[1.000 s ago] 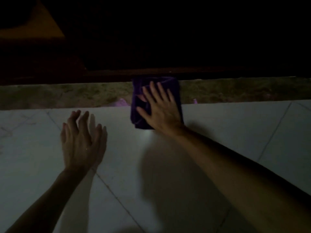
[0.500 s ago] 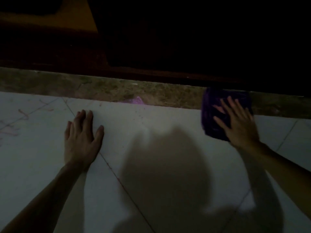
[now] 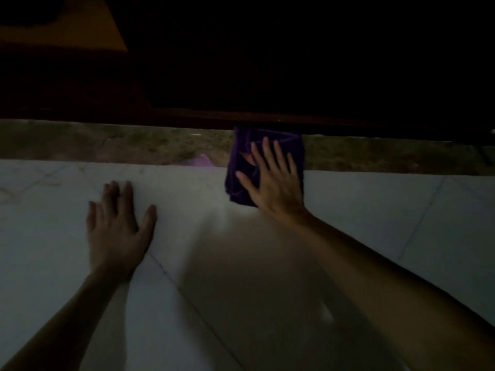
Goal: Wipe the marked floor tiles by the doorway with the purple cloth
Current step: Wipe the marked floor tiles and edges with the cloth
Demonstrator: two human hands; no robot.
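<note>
While the left hand (image 3: 116,231) lies flat, fingers straight, on the pale tiles (image 3: 375,223) at 9 o'clock, the right hand (image 3: 273,180) presses spread fingers on the folded cloth (image 3: 238,167) straddling the tile edge and the brown threshold (image 3: 107,143) at 12 o'clock.

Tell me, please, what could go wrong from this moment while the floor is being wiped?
The purple cloth lies half on the rough brown sill; it may drag grit onto the pale tiles. The right hand presses with flat fingers and no grip, so the cloth could slip. The pink mark may be missed in this dim light.
</note>
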